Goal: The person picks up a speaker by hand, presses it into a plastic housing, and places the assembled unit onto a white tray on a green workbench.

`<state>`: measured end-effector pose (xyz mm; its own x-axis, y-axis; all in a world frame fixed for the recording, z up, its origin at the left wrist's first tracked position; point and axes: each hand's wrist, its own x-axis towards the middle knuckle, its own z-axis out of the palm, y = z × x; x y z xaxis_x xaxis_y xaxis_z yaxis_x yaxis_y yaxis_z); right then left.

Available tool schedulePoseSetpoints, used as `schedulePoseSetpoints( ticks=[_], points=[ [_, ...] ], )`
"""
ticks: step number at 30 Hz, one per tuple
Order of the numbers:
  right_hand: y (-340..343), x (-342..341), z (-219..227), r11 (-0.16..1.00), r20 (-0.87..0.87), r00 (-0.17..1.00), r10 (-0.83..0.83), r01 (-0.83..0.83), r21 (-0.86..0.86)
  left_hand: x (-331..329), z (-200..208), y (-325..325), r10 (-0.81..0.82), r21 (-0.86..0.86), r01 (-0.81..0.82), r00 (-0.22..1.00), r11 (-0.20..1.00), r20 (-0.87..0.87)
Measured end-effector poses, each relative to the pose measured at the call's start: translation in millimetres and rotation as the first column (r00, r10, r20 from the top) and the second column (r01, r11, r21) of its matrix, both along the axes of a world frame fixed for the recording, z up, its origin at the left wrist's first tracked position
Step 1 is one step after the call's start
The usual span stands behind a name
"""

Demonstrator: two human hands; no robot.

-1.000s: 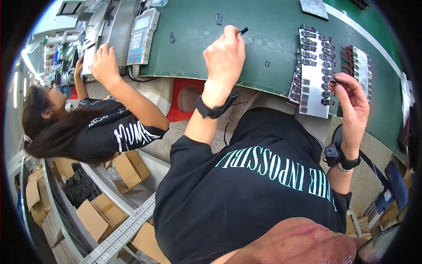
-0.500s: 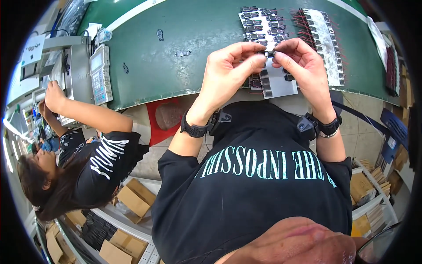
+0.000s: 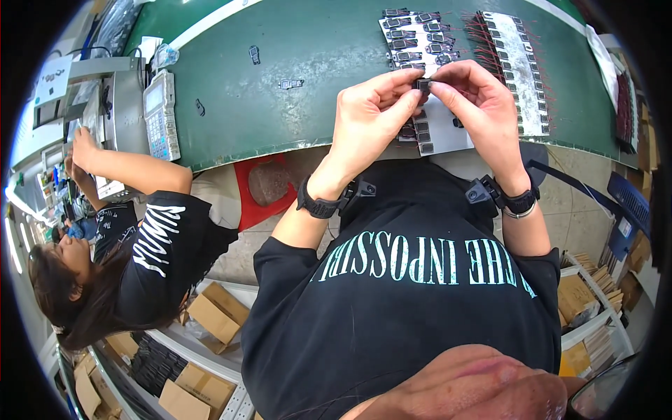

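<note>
clock dirs from ctr of view, 12 = top.

bench [image 3: 336,63]: qty 1, green, approx. 10 to 2 o'clock.

co-worker [image 3: 154,259]: qty 1, approx. 9 o'clock.

near panel [image 3: 444,129], 1 o'clock, & far panel [image 3: 516,59], 2 o'clock: qty 2 total, white, w/ rows of dark modules [image 3: 403,33]; modules not countable, hands block pt of near panel.

l. hand [image 3: 367,115], 12 to 1 o'clock, & r. hand [image 3: 483,105], 2 o'clock: qty 2, both curled, thumb + fingertips pinching same held part [image 3: 423,85].

keypad unit [image 3: 161,115]: qty 1, grey, 10 o'clock.

wrist units [image 3: 483,192]: qty 2, blk, 1 per wrist.

loose pcs [image 3: 290,84]: qty 3, on bench, well apart; 2 at 11 o'clock, 1 at 10.

held part: qty 1, blk, 1 o'clock, btwn both hands' fingertips, over near panel; detail too small to tell.
</note>
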<state>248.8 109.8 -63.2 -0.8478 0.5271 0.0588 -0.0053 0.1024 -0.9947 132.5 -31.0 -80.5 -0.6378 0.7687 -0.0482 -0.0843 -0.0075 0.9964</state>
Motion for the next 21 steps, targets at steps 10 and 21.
schedulePoseSetpoints(
  ticks=[10, 21],
  points=[
    [1, -1, 3, 1.000, 0.063, 0.998, -0.003, 0.002, 0.008, 1, 4, -2, -0.036, 0.029, 0.034, 0.996, 0.999, 0.083],
    [10, -3, 0, 0.984, 0.088, 0.994, 0.064, -0.078, 0.159, -2, 10, -3, -0.035, 0.012, 0.034, 0.999, 0.999, 0.026]
  ],
)
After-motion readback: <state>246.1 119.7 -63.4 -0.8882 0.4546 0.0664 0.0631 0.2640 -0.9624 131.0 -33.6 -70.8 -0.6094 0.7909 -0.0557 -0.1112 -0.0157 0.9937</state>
